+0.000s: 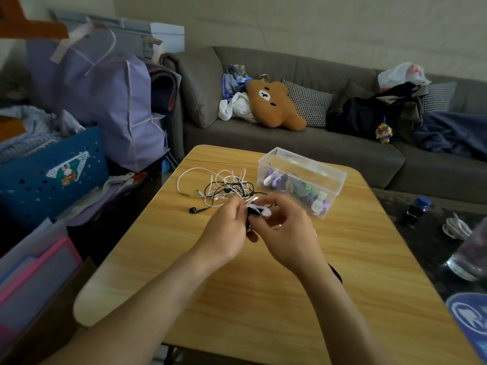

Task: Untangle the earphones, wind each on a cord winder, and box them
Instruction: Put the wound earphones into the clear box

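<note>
A tangle of white and black earphone cords (224,185) lies on the wooden table (263,299), with a black earbud (194,210) at its near left. Both hands meet just in front of the tangle. My left hand (224,230) pinches a white cord, and my right hand (282,227) grips a dark cord winder (253,212) with white cord on it. A clear plastic box (300,180) to the right of the tangle holds several wound winders in purple, black, green and white.
A grey sofa (303,143) with a bear cushion (274,104) and bags runs behind the table. Blue crate (50,175) and purple bags stand left. On the dark surface at right are a bottle (417,209), a coiled white cable (457,227) and a glass (471,254).
</note>
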